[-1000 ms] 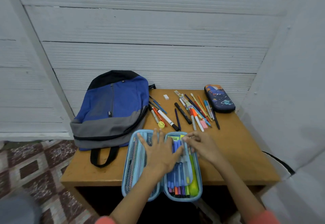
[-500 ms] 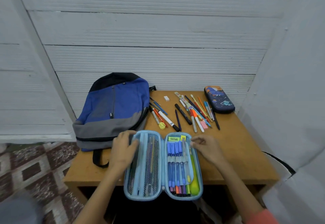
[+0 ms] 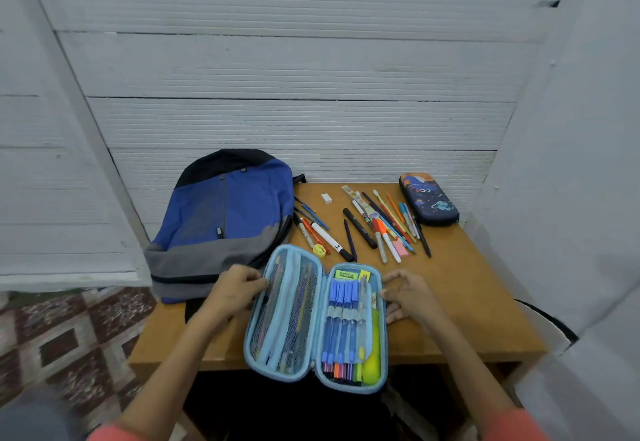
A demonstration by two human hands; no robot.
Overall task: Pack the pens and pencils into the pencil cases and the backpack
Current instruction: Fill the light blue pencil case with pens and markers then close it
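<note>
At near table (image 3: 467, 302) edge: light-blue pencil case (image 3: 313, 319) open, mesh half holding pencils (image 3: 303, 305), right half blue pens (image 3: 341, 323). Left hand (image 3: 235, 290) grips left rim; right hand (image 3: 412, 297) curled at right rim, hold unclear. Loose pens (image 3: 360, 229) farther, between backpack (image 3: 225, 212) and closed dark case (image 3: 429, 203).

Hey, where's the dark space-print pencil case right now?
In the head view, the dark pencil case lies closed at the far right corner of the table, just right of the loose pens.
</note>
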